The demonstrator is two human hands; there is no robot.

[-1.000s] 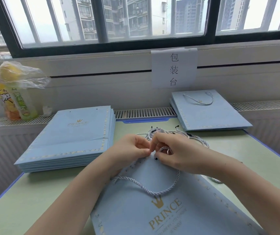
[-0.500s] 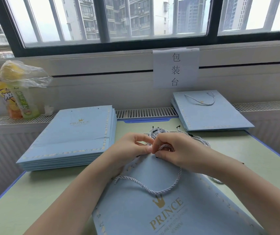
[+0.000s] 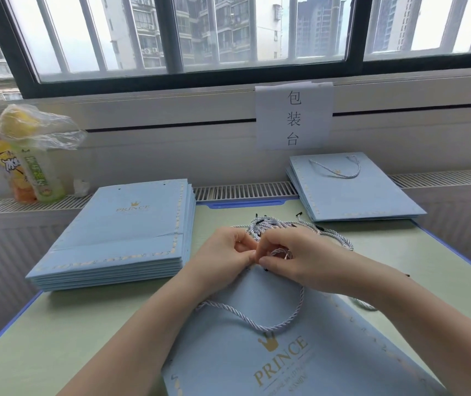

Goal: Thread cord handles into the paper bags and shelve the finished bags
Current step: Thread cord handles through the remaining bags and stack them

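Paper bag [image 3: 300, 352] lies flat on the green surface [image 3: 57, 338], nearest the person. At its top edge, left hand [image 3: 223, 252] and right hand [image 3: 300, 258] meet, fingers [image 3: 268, 262] curled, pinching the cord handle [image 3: 257, 324] looped across the bag.

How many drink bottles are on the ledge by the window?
2, both at the far left of the ledge: an orange bottle behind, a green bottle beside it, with a clear plastic bag draped over their tops. Another could be hidden behind them.
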